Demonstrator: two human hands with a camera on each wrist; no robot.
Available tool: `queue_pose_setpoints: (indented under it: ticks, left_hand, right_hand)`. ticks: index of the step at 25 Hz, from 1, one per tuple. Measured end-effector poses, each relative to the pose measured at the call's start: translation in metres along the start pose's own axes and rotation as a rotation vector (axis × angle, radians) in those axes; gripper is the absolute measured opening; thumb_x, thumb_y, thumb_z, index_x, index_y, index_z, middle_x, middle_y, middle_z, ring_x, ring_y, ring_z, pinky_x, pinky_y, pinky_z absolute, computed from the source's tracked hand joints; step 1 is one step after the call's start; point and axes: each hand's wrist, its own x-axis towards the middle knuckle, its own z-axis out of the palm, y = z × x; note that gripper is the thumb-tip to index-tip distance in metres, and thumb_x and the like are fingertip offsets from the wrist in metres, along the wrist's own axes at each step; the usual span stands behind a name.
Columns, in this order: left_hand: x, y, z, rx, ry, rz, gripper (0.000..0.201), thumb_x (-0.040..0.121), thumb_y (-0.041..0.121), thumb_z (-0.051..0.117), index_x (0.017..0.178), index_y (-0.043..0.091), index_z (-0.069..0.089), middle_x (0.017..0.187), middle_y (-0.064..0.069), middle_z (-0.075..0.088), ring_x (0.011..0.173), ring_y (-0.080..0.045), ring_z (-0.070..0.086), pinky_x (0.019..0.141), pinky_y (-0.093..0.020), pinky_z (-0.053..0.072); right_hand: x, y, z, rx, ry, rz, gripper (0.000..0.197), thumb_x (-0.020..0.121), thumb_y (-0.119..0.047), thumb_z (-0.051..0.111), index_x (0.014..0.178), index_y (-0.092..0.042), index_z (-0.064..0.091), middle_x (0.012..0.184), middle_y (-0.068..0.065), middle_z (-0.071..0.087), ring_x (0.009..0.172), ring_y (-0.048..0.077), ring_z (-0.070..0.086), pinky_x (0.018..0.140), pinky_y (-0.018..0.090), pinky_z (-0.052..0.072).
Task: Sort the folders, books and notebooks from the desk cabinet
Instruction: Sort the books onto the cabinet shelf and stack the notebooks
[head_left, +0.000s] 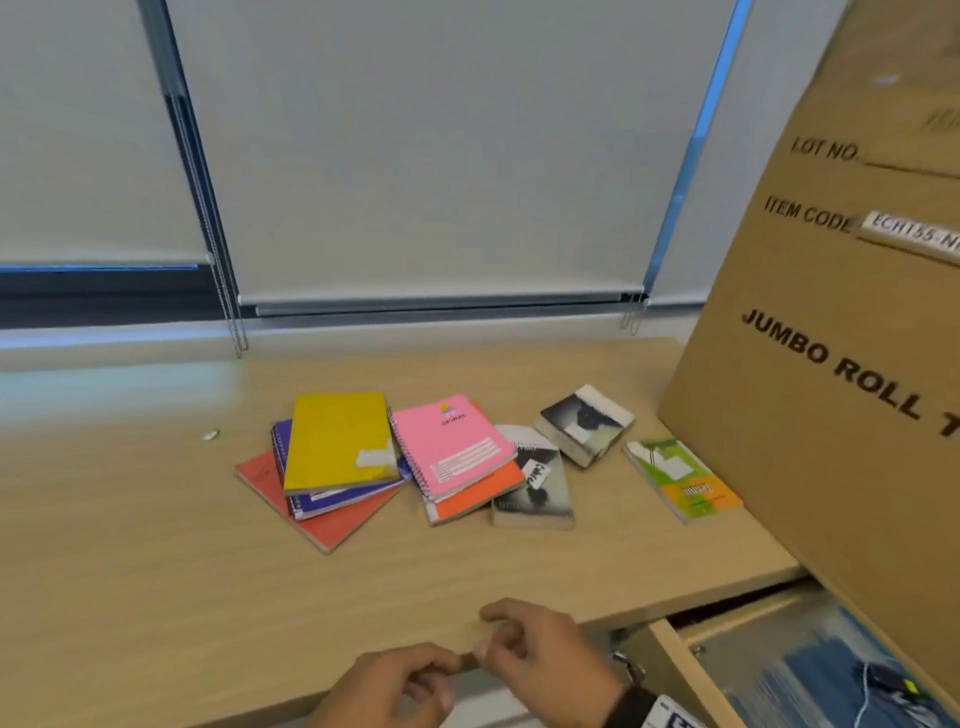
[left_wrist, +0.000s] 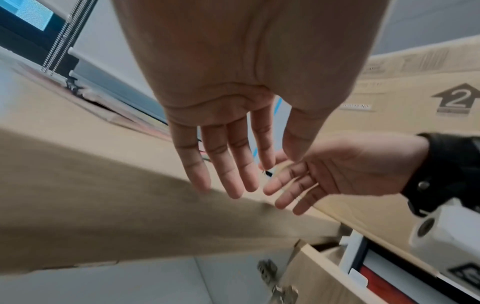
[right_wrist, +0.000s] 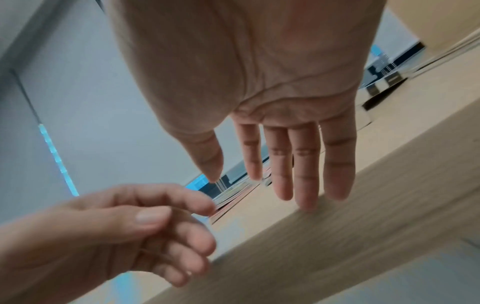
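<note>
On the desk lies a yellow notebook on a purple spiral one and a red book. Beside them a pink spiral notebook lies on an orange one. To the right are a grey book, a thick book and a green and orange book. My left hand and right hand hover close together over the desk's front edge, fingers relaxed, holding nothing. The cabinet door stands open at the lower right, with blue folders inside.
A big cardboard box printed "JUMBO ROLL" fills the desk's right side, close to the green book. Window blinds with hanging chains run behind the desk. A small white scrap lies at the left.
</note>
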Motion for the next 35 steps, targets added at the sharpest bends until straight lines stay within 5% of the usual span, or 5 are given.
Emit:
queue_pose_setpoints:
  ticks: [10,17,23,31,35]
  left_hand:
    - [0.071,0.028,-0.037,0.021,0.081,0.005,0.023,0.081,0.034,0.067,0.104,0.031,0.067,0.079,0.011,0.067,0.072,0.001,0.060,0.083,-0.015,0.048]
    - [0.156,0.054,-0.023,-0.139,-0.092,-0.112,0.092,0.088,0.027,0.062,0.154,0.013,0.000,0.147,-0.004,0.043,0.135,-0.017,0.040,0.106,-0.024,0.031]
    - [0.171,0.062,-0.014,-0.231,-0.040,-0.084,0.024,0.094,0.011,0.051,0.117,0.018,0.056,0.095,0.006,0.067,0.088,-0.006,0.062,0.077,-0.017,0.047]
    - [0.168,0.074,-0.034,0.007,0.383,0.073,0.016,0.090,0.013,0.053,0.090,0.027,0.060,0.082,0.005,0.065,0.076,-0.006,0.060,0.068,-0.017,0.046]
    - [0.168,0.079,-0.040,-0.008,0.392,0.053,0.015,0.092,0.015,0.053,0.089,0.027,0.062,0.082,0.007,0.067,0.075,-0.002,0.060,0.061,-0.011,0.042]
  right_hand:
    - [0.118,0.011,-0.083,0.259,0.517,0.498,0.082,0.080,-0.044,0.069,0.145,-0.010,0.032,0.142,0.016,0.044,0.125,0.033,0.049,0.100,0.035,0.042]
    - [0.165,-0.001,-0.099,0.561,0.469,0.545,0.047,0.081,-0.031,0.071,0.112,0.002,0.059,0.092,0.012,0.063,0.080,0.026,0.062,0.068,0.030,0.051]
    - [0.173,-0.013,-0.083,0.661,0.295,0.574,0.031,0.081,-0.042,0.069,0.074,-0.014,0.058,0.055,-0.001,0.048,0.042,0.011,0.035,0.046,0.020,0.028]
    - [0.192,-0.032,-0.090,0.883,0.280,0.496,0.014,0.084,-0.020,0.064,0.092,-0.008,0.061,0.086,0.012,0.066,0.083,0.028,0.068,0.083,0.045,0.057]
    - [0.202,-0.038,-0.096,1.032,0.269,0.465,0.032,0.077,-0.015,0.077,0.102,-0.003,0.061,0.081,0.014,0.067,0.062,0.024,0.064,0.053,0.027,0.051]
